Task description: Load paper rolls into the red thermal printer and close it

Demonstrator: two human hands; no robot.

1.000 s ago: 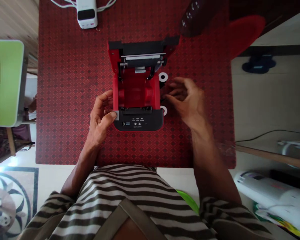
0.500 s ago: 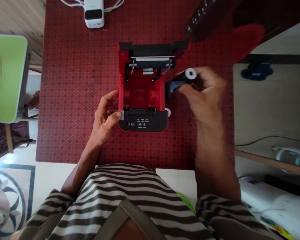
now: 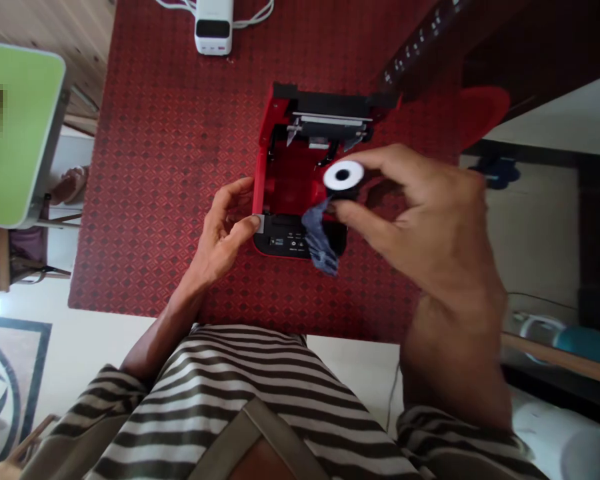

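A right hand point(image 3: 430, 227) pinches a black-wrapped paper roll point(image 3: 343, 176) between thumb and fingertips, its white core end up, directly over the red compartment point(image 3: 295, 180) of an open red-and-black receipt printer point(image 3: 265, 160). A crumpled dark blue wrapper strip point(image 3: 320, 247) hangs from the roll across the printer's black control panel point(image 3: 285, 245). The left hand point(image 3: 221, 240), fingers loosely spread, presses its thumb against a small pale tab point(image 3: 258, 223) at the printer's front corner. The printer sits on a red patterned tablecloth point(image 3: 180, 200).
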